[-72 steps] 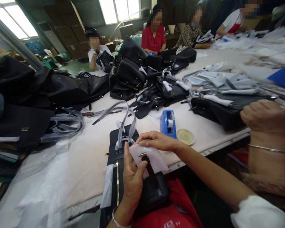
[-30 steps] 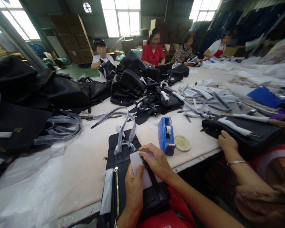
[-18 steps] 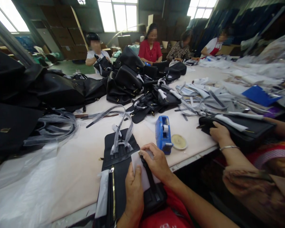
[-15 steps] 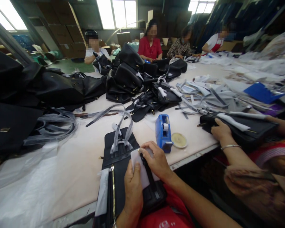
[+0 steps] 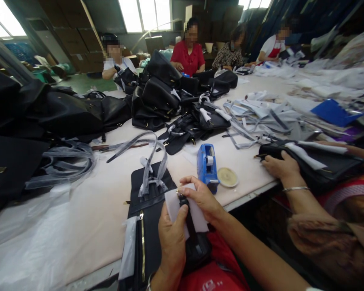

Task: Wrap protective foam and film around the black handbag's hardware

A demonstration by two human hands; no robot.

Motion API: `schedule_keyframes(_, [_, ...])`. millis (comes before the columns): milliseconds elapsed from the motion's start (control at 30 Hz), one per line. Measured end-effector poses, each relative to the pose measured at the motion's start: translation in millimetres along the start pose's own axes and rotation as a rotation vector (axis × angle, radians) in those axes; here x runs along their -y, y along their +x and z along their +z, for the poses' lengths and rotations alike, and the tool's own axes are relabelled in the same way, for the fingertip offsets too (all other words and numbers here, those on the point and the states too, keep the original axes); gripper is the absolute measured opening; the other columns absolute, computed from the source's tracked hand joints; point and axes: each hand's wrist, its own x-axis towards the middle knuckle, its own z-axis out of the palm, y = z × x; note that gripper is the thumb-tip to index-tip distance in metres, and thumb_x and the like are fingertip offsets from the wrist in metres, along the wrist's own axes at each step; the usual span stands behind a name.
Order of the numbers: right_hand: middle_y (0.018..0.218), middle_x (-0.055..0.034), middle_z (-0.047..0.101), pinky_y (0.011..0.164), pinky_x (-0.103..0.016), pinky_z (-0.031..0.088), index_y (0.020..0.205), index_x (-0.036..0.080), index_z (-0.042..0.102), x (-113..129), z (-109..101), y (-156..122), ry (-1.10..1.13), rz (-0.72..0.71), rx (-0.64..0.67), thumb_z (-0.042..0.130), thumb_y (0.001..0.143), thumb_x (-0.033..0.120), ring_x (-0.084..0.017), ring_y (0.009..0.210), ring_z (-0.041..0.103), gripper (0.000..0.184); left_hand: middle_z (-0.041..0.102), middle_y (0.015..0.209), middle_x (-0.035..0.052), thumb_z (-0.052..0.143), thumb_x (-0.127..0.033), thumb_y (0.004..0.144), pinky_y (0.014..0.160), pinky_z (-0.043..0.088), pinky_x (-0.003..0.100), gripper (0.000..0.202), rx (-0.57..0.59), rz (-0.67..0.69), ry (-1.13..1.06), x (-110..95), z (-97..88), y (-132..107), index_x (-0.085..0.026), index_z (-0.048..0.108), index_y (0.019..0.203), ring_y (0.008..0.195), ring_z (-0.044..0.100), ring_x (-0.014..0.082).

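Observation:
A black bag (image 5: 157, 226) with a gold zipper lies at the table's front edge, partly over my lap. A black strap (image 5: 190, 222) with a gold buckle runs up from it, and a white foam sheet (image 5: 200, 214) lies behind the strap. My left hand (image 5: 173, 234) grips the foam sheet and strap, its thumb pressed on the strap below the buckle. With fingertips closed at the buckle, my right hand (image 5: 200, 198) pinches the strap's upper end. The bag's handle (image 5: 151, 188) is wrapped in clear plastic.
A blue tape dispenser (image 5: 208, 167) stands beyond my right hand, beside a round pale disc (image 5: 228, 177). Black bags (image 5: 157, 97) are piled at the back and left. On the right, a co-worker's hand (image 5: 282, 165) rests on another bag. Plastic-wrapped straps (image 5: 66, 161) lie left.
My left thumb has moved up onto the strap near the buckle. The foam sheet now shows on both sides of the strap. The co-worker's bag at right has shifted slightly.

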Motion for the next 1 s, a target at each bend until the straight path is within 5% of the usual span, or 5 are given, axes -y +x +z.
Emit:
schedule_keyframes(133, [0.084,0.0006,0.059,0.062,-0.020,0.043,0.104,0.020,0.052,0.4,2.9,-0.8,0.121,0.035,0.033,0.074,0.070,0.030,-0.011,0.068,0.056,0.042,0.068,0.106,0.0059,0.068,-0.036,0.081,0.080,0.055,0.030,0.048,0.003,-0.003,-0.049,-0.6,1.9,0.1,-0.021,0.053,0.124,0.094,0.066,0.0214])
schedule_keyframes(467, [0.097,-0.0033,0.062,0.077,-0.026,0.046,0.122,0.020,0.052,-19.1,-3.7,-15.9,-0.325,-0.254,-0.113,0.047,0.094,0.043,-0.016,0.086,0.058,0.037,0.068,0.110,0.0080,0.066,-0.039,0.082,0.083,0.054,0.032,0.051,-0.041,-0.060,-0.074,3.4,2.9,8.3,-0.020,0.053,0.128,0.098,0.065,0.0216])
schedule_keyframes(700, [0.099,-0.0032,0.064,0.079,-0.025,0.044,0.113,0.021,0.055,-24.8,-0.6,-34.9,-0.575,-0.354,-0.196,0.040,0.097,0.034,-0.017,0.089,0.059,0.026,0.070,0.107,0.0074,0.067,-0.039,0.080,0.082,0.052,0.029,0.051,-0.091,0.006,0.044,2.9,5.2,6.2,-0.018,0.057,0.125,0.093,0.066,0.0197])
schedule_keyframes(1000, [0.120,-0.0073,0.060,0.094,-0.030,0.044,0.127,0.020,0.051,-36.9,12.3,-34.1,-0.688,-0.421,-0.220,0.035,0.098,0.030,-0.020,0.111,0.056,0.034,0.070,0.107,0.0055,0.068,-0.038,0.079,0.082,0.051,0.026,0.043,-0.132,0.049,0.030,1.7,4.2,8.9,-0.019,0.060,0.117,0.094,0.065,0.0181])
